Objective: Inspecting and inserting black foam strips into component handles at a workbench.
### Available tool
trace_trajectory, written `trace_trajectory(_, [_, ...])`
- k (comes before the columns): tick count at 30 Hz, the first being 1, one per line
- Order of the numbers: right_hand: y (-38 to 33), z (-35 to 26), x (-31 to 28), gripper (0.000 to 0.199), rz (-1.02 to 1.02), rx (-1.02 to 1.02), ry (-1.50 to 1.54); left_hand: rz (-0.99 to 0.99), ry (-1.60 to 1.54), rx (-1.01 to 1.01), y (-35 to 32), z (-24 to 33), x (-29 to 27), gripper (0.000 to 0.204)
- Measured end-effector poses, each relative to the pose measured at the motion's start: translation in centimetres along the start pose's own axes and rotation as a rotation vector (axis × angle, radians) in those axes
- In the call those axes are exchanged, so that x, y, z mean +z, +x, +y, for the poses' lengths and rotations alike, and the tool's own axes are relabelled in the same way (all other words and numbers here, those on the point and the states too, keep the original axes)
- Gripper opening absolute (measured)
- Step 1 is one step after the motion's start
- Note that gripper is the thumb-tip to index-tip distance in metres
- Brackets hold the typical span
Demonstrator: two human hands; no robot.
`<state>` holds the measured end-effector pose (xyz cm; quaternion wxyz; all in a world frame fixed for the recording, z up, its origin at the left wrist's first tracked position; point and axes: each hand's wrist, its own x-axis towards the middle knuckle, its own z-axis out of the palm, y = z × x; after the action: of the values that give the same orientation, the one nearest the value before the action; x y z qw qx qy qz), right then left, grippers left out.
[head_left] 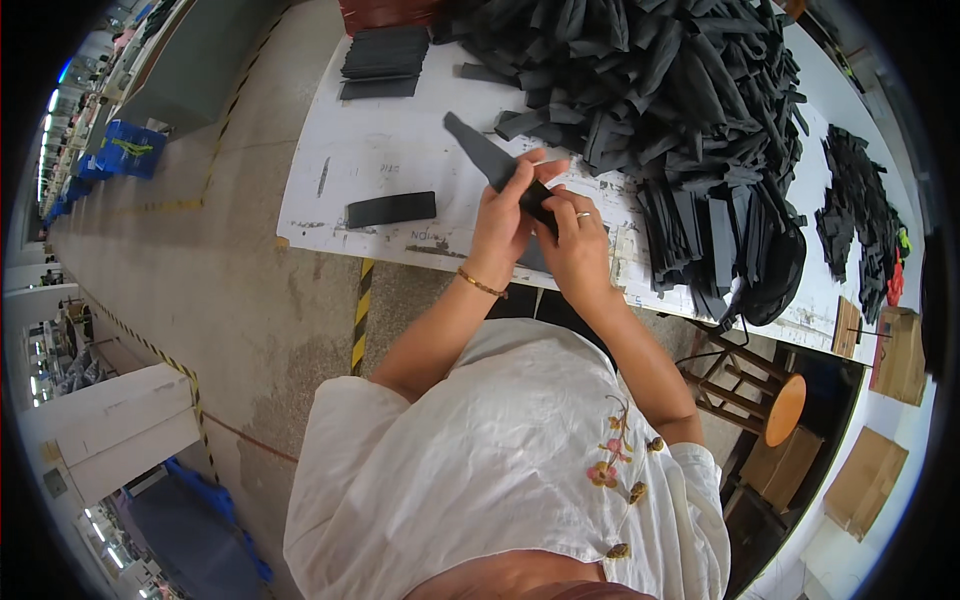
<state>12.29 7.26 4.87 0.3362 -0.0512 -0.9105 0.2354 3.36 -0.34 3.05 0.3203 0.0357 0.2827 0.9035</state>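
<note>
Pinches a black strip [482,152] in left grip [503,222] and right grip [579,242], above the surface [345,140] near its front edge. Has a flat piece [392,208] to the left and a heap [650,80] beyond.

Dk-gry strip [482,151], wht tbl [350,135], yel/blk-striped tape [362,320]

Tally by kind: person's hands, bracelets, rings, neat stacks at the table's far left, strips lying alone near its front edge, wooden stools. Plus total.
Hands (left hand, right hand): 2
Bracelet: 1
Ring: 1
Neat dark stack: 1
Dark strip lying alone: 1
Wooden stool: 1
Total: 7
Held dark fabric left out: piece count unclear.
</note>
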Motion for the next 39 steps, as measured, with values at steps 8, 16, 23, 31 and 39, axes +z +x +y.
trace_trajectory(8, [1.0,-0.3,0.1,0.033,-0.004,0.023,0.058,-0.070,-0.022,0.029,-0.7,-0.9,0.7,0.026])
trace_trajectory(16, [-0.7,1.2,-1.8,0.033,-0.131,-0.015,0.143,-0.023,-0.030,0.017,-0.9,-1.2,1.5,0.029])
trace_trajectory(23, [0.5,0.7,-2.5,0.030,-0.195,0.071,0.123,-0.028,-0.042,-0.035,-1.4,-1.8,0.9,0.026])
trace_trajectory(31, [0.6,3.0,-4.0,0.021,-0.251,-0.082,0.174,0.083,-0.039,0.122,0.9,1.3,1.6,0.031])
trace_trajectory(39, [1.2,3.0,-3.3,0.019,-0.212,-0.107,0.221,0.133,-0.113,0.111,-0.1,-0.7,2.0,0.030])
